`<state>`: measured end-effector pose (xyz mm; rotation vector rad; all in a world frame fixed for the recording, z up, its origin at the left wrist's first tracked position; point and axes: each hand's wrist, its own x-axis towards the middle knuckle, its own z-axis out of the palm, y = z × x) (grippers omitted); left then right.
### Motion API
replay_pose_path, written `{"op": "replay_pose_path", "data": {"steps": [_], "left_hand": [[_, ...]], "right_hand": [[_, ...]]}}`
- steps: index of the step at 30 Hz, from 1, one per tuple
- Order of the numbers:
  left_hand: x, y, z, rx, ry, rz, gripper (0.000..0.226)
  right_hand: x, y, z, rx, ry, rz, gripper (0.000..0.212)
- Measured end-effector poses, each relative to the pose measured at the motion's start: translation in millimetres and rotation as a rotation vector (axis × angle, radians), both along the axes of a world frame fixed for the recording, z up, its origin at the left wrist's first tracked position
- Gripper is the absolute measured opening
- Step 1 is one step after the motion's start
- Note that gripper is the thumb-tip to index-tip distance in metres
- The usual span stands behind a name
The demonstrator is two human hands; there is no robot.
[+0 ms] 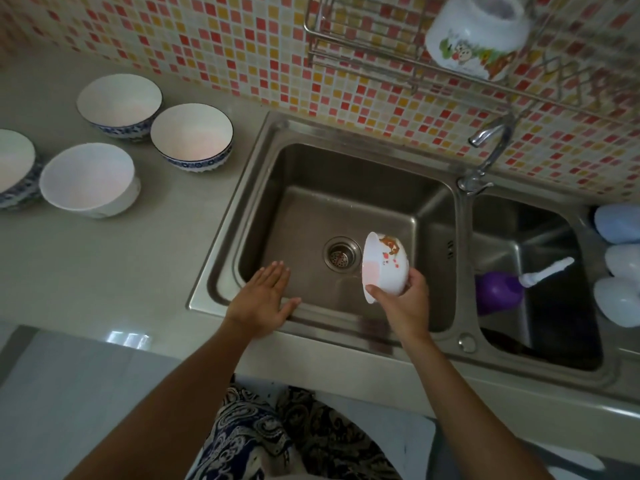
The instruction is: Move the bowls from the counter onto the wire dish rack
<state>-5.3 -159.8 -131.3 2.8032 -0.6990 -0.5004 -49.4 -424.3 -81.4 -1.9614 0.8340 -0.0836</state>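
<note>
So the person's right hand (403, 299) has a small white bowl (384, 266) pinched at the rim, thumb inside and fingers curled round the outside, and it's tipped on its side over the left basin of the sink (346, 209), mouth facing left toward the drain (342, 253). The wire dish rack (398, 53) hangs on the tiled wall up and to the right of that hand, so the lift goes up and away, and the right hand is clearly the closer one. The left hand (265, 299) is flat and spread on the sink's front edge, holding nothing.

One printed bowl (479, 34) already sits upside down on the rack. Four more bowls wait on the counter (104, 265) well off to the left: two blue-patterned ones (119, 103) (191, 136) at the back, a plain white one (88, 178) in front, and another blue one (15, 168) cut off by the frame edge. All look empty (the held one too, probably, though its inside is hard to read from this angle). The right basin holds a purple thing (498, 289) with a white handle.
</note>
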Motion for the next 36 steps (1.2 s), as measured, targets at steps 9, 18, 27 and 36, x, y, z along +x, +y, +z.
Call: {"op": "replay_pose_path", "data": {"steps": [9,18,27,36], "left_hand": [[-1,1,0,-0.026,0.023,0.018,0.08],[-2,0,-1,-0.035,0.05,0.035,0.078],[4,6,17,-0.147,0.101,0.043,0.105],[109,-1,121,-0.343,-0.29,0.048,0.079]], "right_hand": [[-8,16,-21,-0.34,0.006,0.231,0.094],[-13,20,-20,-0.928,-0.04,0.577,0.078],[20,36,11,-0.257,0.001,0.085,0.087],[53,45,85,0.898,-0.141,-0.261,0.048]]}}
